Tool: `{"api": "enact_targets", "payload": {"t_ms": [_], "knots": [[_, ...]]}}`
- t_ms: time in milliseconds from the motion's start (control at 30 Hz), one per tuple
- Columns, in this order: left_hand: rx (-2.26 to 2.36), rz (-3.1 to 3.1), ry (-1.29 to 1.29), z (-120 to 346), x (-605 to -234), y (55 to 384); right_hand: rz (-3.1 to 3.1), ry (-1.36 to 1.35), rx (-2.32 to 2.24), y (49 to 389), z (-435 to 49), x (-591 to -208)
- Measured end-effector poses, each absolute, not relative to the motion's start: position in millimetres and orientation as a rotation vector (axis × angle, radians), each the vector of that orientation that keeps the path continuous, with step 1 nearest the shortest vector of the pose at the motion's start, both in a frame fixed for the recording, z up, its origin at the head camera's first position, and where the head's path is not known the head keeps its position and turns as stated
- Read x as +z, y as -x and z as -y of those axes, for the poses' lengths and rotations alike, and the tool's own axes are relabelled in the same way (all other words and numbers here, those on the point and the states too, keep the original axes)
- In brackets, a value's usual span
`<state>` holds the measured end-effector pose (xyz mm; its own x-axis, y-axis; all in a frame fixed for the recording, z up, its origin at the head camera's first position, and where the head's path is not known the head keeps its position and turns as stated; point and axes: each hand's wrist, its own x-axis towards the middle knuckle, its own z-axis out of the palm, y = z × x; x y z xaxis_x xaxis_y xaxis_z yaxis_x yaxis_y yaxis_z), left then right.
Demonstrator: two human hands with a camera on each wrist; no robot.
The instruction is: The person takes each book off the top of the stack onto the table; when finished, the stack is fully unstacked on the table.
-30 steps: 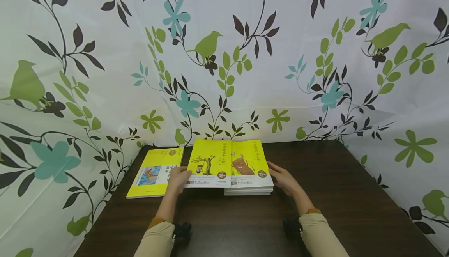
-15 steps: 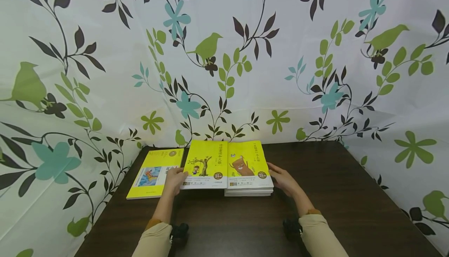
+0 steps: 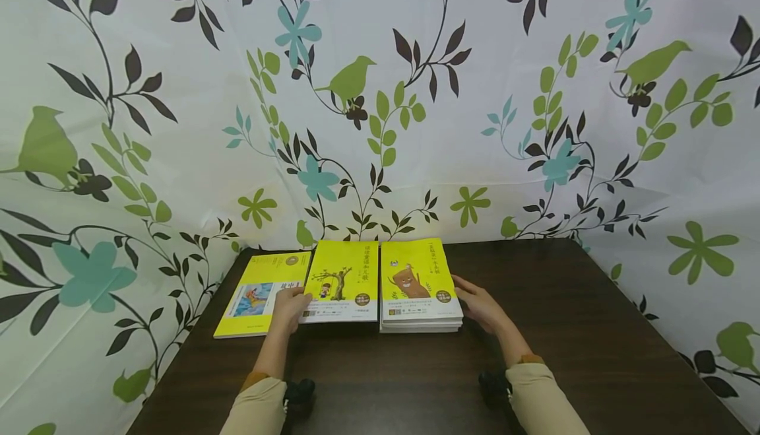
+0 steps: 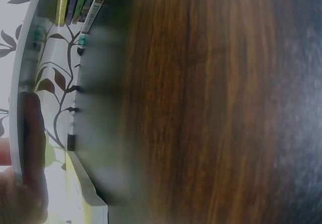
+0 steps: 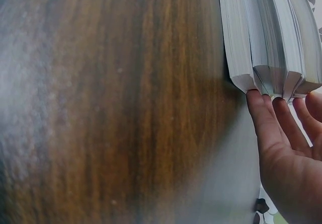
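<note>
My left hand (image 3: 287,309) pinches the left edge of a thin yellow book (image 3: 344,273) with a tree and a swing on its cover. In the left wrist view this book (image 4: 19,73) is raised off the table, thumb on one face and fingers on the other. To its right lies a stack of books (image 3: 415,283), the top one yellow with a brown tree-stump character. My right hand (image 3: 482,306) touches the stack's right side; in the right wrist view its fairly straight fingertips (image 5: 254,100) press against the stacked books' edges (image 5: 271,38).
Another yellow book (image 3: 255,296) with a blue picture lies flat at the table's left, partly behind my left hand. The dark wooden table (image 3: 380,382) ends at a patterned cloth (image 3: 380,177) at the back and sides.
The tree-and-swing book has moved left off the stack in my left hand, and a narrow gap now separates them. My right hand has stayed at the stack.
</note>
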<state>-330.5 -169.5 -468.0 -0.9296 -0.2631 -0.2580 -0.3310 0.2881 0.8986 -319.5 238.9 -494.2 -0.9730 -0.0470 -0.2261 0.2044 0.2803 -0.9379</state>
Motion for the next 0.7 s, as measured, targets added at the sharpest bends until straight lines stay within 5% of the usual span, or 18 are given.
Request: {"api": "enact_targets", "payload": {"t_ms": [700], "knots": [[1.687, -2.486, 0.599, 175, -483, 334, -2.351, -0.164, -1.742, 320, -238, -494]]}}
